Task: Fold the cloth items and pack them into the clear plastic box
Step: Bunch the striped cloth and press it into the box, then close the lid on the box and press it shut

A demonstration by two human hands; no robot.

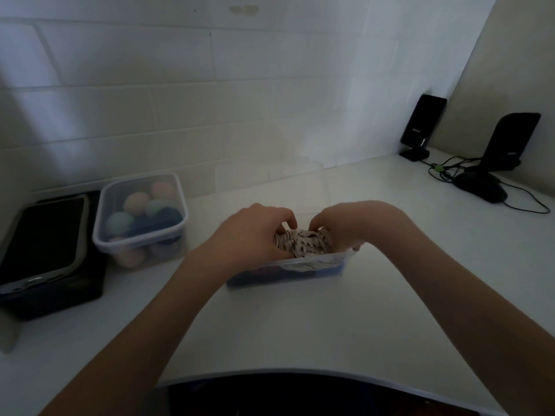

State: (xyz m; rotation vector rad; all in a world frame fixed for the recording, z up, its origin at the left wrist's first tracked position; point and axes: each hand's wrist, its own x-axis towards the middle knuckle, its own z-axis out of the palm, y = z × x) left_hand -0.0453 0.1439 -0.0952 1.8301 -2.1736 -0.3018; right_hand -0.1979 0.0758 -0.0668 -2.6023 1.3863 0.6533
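Note:
A clear plastic box [288,270] stands on the white table in front of me, with dark blue cloth showing through its near wall. On top lies a bunched white cloth with dark stripes [303,240]. My left hand [249,231] grips its left side, fingers curled down into the box. My right hand [342,225] holds its right side, fingertips pressed into the fabric. Both hands sit over the box opening, and the far wall of the box is hidden behind them.
A second clear box [139,217] with pastel and dark rolled items stands to the left. Further left, a dark tablet-like device [45,238] lies on a black block. Two black speakers [422,127] [510,139], a mouse [480,187] and cables sit at the back right.

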